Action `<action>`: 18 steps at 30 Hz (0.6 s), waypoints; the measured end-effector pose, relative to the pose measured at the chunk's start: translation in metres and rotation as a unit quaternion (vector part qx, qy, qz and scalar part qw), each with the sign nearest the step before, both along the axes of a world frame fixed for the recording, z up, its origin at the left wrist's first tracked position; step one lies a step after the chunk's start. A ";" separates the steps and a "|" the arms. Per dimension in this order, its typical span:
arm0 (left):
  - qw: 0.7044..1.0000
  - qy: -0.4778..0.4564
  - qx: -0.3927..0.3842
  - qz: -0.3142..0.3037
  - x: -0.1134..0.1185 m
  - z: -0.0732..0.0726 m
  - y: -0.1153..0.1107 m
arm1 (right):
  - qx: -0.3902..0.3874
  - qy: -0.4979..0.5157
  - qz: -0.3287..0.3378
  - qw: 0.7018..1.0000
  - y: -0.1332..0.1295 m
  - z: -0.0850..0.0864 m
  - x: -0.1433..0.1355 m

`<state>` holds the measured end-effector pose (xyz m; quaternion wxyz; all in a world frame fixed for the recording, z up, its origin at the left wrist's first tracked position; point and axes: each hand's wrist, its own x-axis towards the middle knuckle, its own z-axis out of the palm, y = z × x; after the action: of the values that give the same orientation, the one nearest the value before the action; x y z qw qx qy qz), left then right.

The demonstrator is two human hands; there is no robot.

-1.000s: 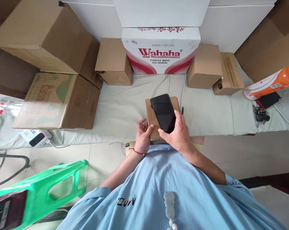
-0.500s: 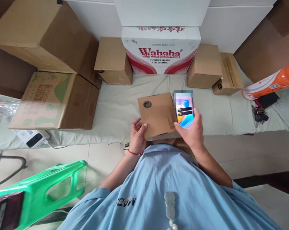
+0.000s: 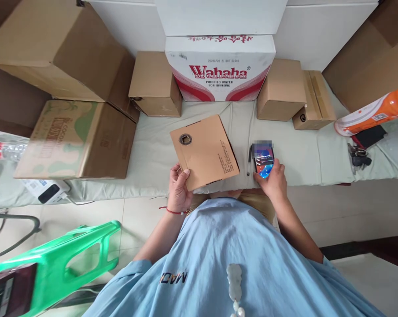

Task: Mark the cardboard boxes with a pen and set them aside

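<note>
From my station I see a smooth white wall (image 3: 304,35) behind a long table draped in wrinkled pale grey-green cloth (image 3: 307,152). In front of that wall stands a white-and-red printed cardboard carton (image 3: 219,57), with plain brown cardboard boxes (image 3: 280,86) on either side. Below the table's front edge I get a floor of large pale tiles (image 3: 311,207), and a bright green plastic stool (image 3: 47,268) on the left. The light looks soft and even to me

Passage right of the right hand (image 3: 274,179)
Bare cloth (image 3: 313,160) reaches the keys (image 3: 360,157); leftward, the pen (image 3: 250,154) and flat brown item (image 3: 205,152) obstruct.
</note>
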<state>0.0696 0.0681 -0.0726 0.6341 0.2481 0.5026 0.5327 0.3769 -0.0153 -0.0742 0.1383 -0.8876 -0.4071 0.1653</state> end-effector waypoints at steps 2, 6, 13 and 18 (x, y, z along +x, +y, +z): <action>1.000 -0.007 0.007 -0.020 0.005 0.005 -0.002 | 0.028 -0.017 0.037 0.999 0.002 0.001 0.000; 0.999 -0.033 0.003 -0.042 0.019 0.014 -0.006 | 0.127 0.034 0.070 0.989 0.000 0.015 0.005; 0.992 -0.046 0.030 -0.110 0.063 0.027 -0.019 | 0.169 0.426 0.098 0.883 -0.016 0.049 -0.017; 0.968 -0.062 0.059 -0.237 0.074 0.033 -0.023 | 0.280 0.390 -0.086 0.873 -0.018 0.046 0.008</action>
<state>0.1434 0.0449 -0.0391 0.7563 0.3639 0.3568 0.4102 0.3847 -0.0332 -0.0281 0.5420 -0.7068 -0.2718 0.3644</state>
